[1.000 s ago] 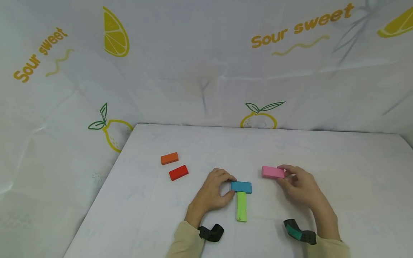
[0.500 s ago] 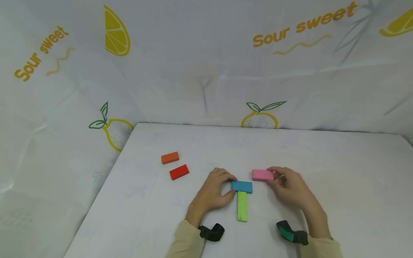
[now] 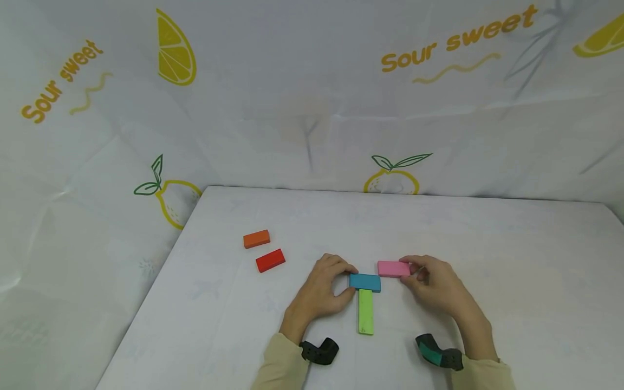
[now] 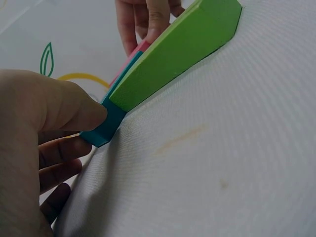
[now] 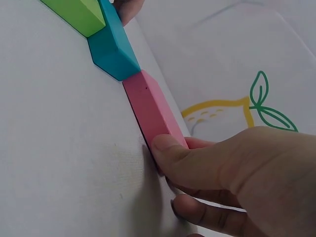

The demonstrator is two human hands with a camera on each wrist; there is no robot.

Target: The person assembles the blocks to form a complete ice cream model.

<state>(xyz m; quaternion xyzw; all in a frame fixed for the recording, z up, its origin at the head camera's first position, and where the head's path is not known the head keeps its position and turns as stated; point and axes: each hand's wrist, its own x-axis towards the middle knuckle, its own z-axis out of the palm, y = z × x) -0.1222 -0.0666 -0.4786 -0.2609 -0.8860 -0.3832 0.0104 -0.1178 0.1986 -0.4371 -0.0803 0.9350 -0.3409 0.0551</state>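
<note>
My left hand (image 3: 322, 287) pinches the left end of a blue block (image 3: 365, 282) between thumb and fingers. A light green block (image 3: 365, 312) lies lengthwise below it, one end against the blue block's near side, forming a T. The right hand (image 3: 434, 284) holds the right end of a pink block (image 3: 392, 269) by thumb and fingers. In the right wrist view the pink block (image 5: 152, 106) meets the far right corner of the blue block (image 5: 114, 47). From the left wrist, the green block (image 4: 182, 49) hides most of the pink one.
An orange block (image 3: 256, 239) and a red block (image 3: 270, 260) lie apart at the left of the white table (image 3: 512, 244). Behind the table's far edge rises a pale sheet printed with lemons and lettering. Each wrist wears a dark strap-on device (image 3: 320, 351).
The right hand has carried the pink block left and slightly nearer, from apart to the blue block's corner. The left hand, blue and green blocks have stayed in place.
</note>
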